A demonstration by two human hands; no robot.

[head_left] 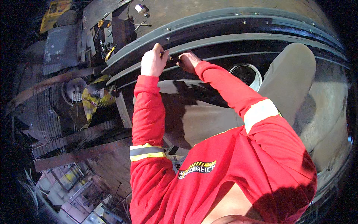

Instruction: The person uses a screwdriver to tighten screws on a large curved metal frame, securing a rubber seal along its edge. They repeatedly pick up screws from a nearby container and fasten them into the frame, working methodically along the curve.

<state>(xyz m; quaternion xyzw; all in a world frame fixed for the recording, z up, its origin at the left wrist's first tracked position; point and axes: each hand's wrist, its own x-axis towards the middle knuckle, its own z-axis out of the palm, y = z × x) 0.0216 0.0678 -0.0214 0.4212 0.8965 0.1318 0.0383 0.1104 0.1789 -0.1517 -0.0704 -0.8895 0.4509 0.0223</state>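
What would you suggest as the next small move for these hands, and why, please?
I would probably steady the left hand before easing the right hand slightly: both are curled close together over the long metal bars, and the small dark thing between them is mostly hidden, so a slow move seems safer.

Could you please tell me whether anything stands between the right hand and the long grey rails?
Apart from the small dark item in the right hand, nothing visible stands between that hand and the long grey rails; whether they touch is unclear.
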